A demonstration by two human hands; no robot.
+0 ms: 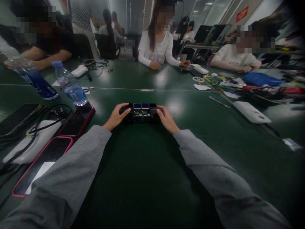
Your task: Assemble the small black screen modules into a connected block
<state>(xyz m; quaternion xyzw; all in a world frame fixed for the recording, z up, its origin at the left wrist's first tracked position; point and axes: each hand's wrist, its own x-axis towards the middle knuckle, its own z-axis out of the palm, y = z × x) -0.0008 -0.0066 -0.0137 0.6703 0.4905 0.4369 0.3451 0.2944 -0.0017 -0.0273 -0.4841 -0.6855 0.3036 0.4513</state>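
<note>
Both my hands hold a black electronic device (142, 114) in front of me over the green table (143, 165). Two dark blue panels lie along its top, and a circuit board with small parts and ports shows below them. My left hand (119, 115) is closed on its left end, thumb on the near side. On its right end my right hand (166, 117) is closed in the same way. The fingers behind the device are mostly hidden. Whether its underside touches the table, I cannot tell.
To the left stand two plastic bottles (72, 86), with phones (77, 121), a white box (33, 141) and black cables. At right lie a wrench (218, 101), a white power bank-like block (252, 112) and a heap of coloured wires (214, 79). Several people sit across the table.
</note>
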